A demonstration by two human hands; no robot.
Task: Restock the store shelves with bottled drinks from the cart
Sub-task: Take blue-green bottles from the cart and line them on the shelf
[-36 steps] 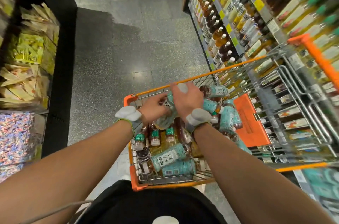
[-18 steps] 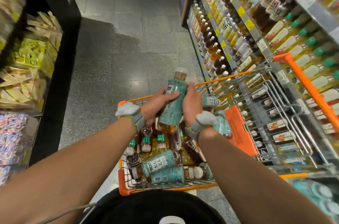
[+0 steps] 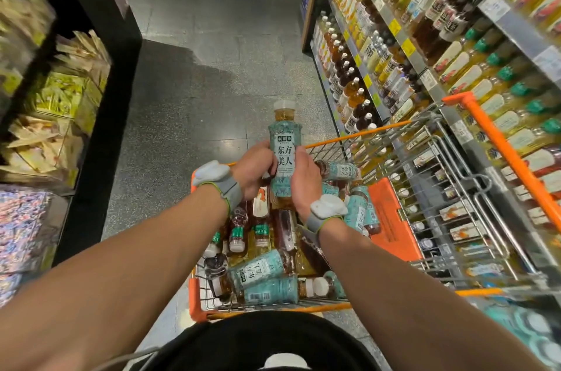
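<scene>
I hold a teal-labelled tea bottle (image 3: 284, 152) with a white cap upright above the orange wire cart (image 3: 334, 307). My left hand (image 3: 253, 171) grips its left side and my right hand (image 3: 305, 180) grips its right side and base. Several more teal-labelled and brown bottles (image 3: 261, 272) lie jumbled in the cart basket beneath my arms. The drink shelves (image 3: 403, 39) run along the right, packed with rows of bottles.
A black snack rack (image 3: 91, 115) with bagged goods lines the left of the aisle. Grey tiled floor (image 3: 212, 60) stretches ahead. The cart's raised orange handle (image 3: 504, 152) and folded orange seat flap (image 3: 391, 218) stand close to the right shelves.
Both hands have lifted the teal bottle out of the cart pile and turned it from tilted to upright, label facing me. The view has shifted slightly toward the shelves.
</scene>
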